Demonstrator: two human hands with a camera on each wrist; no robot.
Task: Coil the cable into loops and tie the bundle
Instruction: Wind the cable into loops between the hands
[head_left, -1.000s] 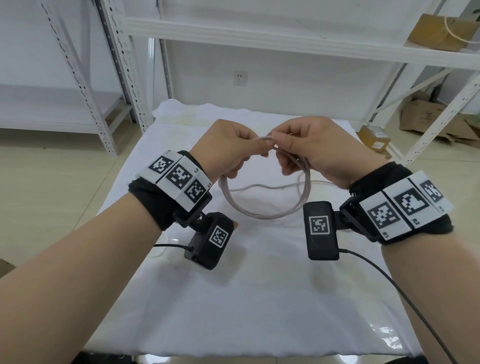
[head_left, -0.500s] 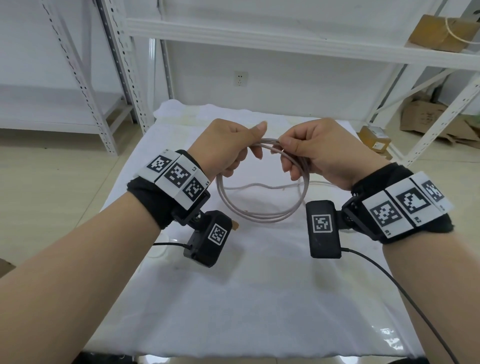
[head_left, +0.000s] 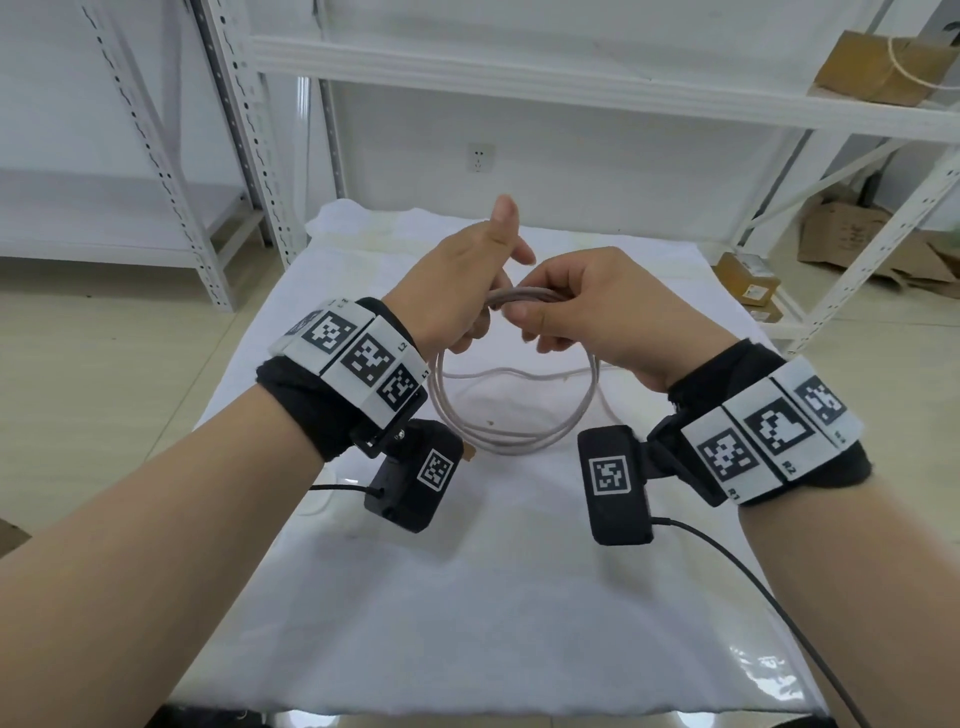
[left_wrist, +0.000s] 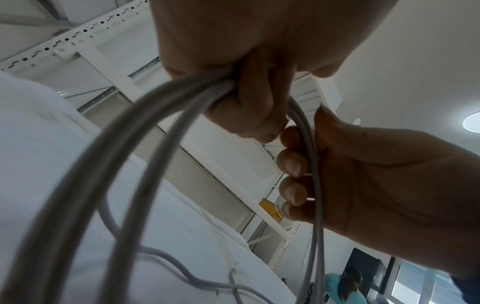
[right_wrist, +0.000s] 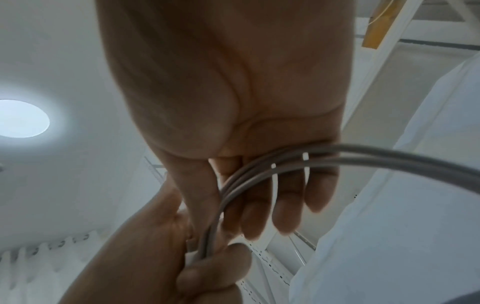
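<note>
A pale grey cable hangs in several loops above the white cloth, gathered into one bundle at the top. My left hand grips the left end of that bundle with curled fingers, its thumb lifted clear. My right hand grips the bundle just to the right, fingers wrapped round the strands. In the right wrist view the strands cross my right fingers and run down into my left hand. A loose tail lies on the cloth.
White metal shelving stands behind the table and at the left. Cardboard boxes lie on the floor at the right, one more on the shelf. Black camera leads trail from my wrists.
My left thumb has lifted off the bundle and points up. My right hand has slid closer to the left hand. The loops are drawn together at the top.
</note>
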